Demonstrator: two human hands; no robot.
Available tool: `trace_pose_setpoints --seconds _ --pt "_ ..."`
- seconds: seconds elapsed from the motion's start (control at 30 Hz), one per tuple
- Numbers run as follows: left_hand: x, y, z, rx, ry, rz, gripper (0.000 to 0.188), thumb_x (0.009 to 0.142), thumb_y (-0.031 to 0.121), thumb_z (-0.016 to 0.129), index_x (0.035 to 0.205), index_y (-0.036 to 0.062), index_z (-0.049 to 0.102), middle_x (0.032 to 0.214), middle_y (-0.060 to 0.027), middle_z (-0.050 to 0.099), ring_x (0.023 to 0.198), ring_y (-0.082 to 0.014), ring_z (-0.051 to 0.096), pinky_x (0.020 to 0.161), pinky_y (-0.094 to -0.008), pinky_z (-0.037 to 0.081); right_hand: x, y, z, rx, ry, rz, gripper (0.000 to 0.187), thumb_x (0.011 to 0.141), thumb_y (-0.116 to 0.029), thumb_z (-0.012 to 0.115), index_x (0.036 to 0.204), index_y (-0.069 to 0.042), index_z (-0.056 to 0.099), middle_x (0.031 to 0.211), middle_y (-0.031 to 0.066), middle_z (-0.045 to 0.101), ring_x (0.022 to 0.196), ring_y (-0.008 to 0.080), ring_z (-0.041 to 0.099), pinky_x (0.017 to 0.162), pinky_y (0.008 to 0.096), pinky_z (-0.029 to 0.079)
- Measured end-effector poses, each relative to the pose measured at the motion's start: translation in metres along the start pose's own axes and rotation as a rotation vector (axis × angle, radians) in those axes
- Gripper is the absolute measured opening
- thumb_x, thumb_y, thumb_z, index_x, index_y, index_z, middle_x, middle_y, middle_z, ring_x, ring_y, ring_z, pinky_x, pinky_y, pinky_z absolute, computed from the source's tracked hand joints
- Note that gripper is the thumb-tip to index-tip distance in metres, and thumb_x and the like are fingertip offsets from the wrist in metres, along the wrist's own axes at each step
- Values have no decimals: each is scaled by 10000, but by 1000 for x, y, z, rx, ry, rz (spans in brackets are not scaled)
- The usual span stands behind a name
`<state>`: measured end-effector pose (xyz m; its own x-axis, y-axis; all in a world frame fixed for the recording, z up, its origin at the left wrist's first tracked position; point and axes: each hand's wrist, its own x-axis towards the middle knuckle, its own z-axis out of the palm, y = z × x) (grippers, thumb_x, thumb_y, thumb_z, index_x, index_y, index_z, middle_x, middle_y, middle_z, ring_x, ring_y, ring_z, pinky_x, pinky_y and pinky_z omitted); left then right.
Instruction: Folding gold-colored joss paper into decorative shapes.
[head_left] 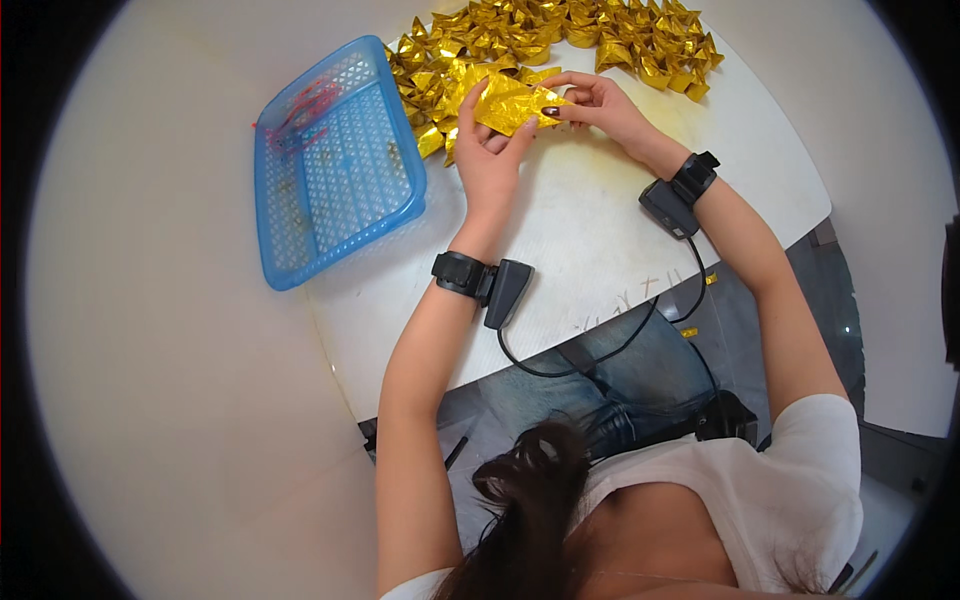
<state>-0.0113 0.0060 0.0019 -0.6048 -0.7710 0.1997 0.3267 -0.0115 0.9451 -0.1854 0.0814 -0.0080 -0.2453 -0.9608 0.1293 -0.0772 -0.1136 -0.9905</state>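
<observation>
Between my two hands, above the white table (590,240), is a piece of shiny gold foil paper (507,104), partly folded. My left hand (488,150) grips its left side, thumb at the lower edge and fingers behind and above. The fingers of my right hand (600,108) pinch the right end, thumb and fingertips close together. Just behind my hands lies a heap of folded gold paper ingots (480,32). Some of the heap is hidden by the foil and my left hand.
At the left of the table a blue plastic basket (345,250) with lattice walls stands beside the heap, holding small red items (310,105). Black wrist devices (508,292) are strapped on both wrists, with black cables (545,374) hanging past the table's front edge.
</observation>
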Motion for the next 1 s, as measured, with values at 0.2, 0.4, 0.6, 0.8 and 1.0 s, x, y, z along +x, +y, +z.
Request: trace_pose_setpoints --seconds 0.2,0.4,0.6,0.8,1.0 --pt "1 -4 -4 39 49 70 674 773 -67 655 1345 73 328 1074 -155 589 934 -175 616 787 -251 504 -3 -10 4 -79 -94 0 448 843 -79 582 1284 -90 506 644 -44 516 601 27 487 593 187 398" --pt "3 -6 -7 33 51 100 715 771 -54 672 1364 89 299 1082 -155 586 928 -181 622 775 -265 519 0 -5 6 -25 -138 44 470 893 -141 564 1331 -53 416 712 16 621 640 43 537 613 185 431" --pt "3 -5 -12 126 63 27 753 776 -62 657 1389 127 265 1096 -171 577 873 -175 639 715 -264 550 2 1 8 18 -94 43 370 890 -170 590 1213 -30 476 733 43 651 634 63 580 593 199 459" --pt "2 3 -6 140 26 -36 766 786 -46 655 1407 131 245 1077 -140 595 835 -137 641 700 -240 540 0 1 7 75 -69 109 252 869 -128 606 1079 -46 494 691 52 647 625 71 589 594 210 428" --pt "4 2 -1 145 28 -51 764 780 -50 658 1406 128 259 1040 -105 615 835 -120 640 687 -216 532 -1 -3 3 66 -69 143 257 863 -127 610 1079 -49 496 691 46 650 629 49 575 616 196 414"
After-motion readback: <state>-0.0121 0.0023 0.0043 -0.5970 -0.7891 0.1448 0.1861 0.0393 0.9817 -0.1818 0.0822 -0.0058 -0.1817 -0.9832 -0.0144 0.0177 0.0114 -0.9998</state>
